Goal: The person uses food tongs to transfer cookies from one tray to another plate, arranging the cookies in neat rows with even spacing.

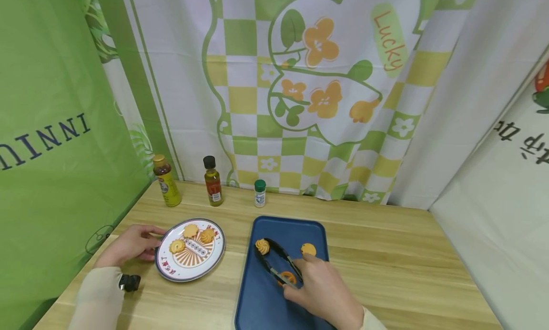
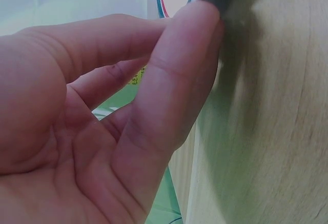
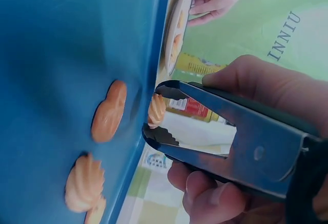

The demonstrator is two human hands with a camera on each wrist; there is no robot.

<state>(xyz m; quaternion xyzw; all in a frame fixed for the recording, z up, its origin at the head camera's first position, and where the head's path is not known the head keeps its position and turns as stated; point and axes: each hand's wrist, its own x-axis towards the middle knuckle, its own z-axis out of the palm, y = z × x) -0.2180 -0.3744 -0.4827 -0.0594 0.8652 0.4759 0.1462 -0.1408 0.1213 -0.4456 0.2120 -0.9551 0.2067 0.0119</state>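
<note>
My right hand (image 1: 323,285) grips metal tongs (image 3: 261,142) with black tips. Between the tips sits a swirled cookie (image 3: 156,110), in the head view over the blue tray (image 1: 261,308). Below the tongs on the tray lies a pretzel-shaped cookie (image 1: 288,277), which shows edge-on in the right wrist view. A round cookie (image 1: 308,249) lies by my right knuckles, and a ridged cookie (image 3: 84,183) shows low in the right wrist view. My left hand (image 1: 135,244) pinches the left rim of a patterned plate (image 1: 190,273) bearing three cookies (image 1: 207,235).
Along the back of the table (image 1: 386,254) stand a yellow-labelled bottle (image 1: 167,185), an oil bottle with a black cap (image 1: 213,182) and a small green-capped shaker (image 1: 259,194). Printed curtains (image 1: 240,144) hang behind the table and at both sides.
</note>
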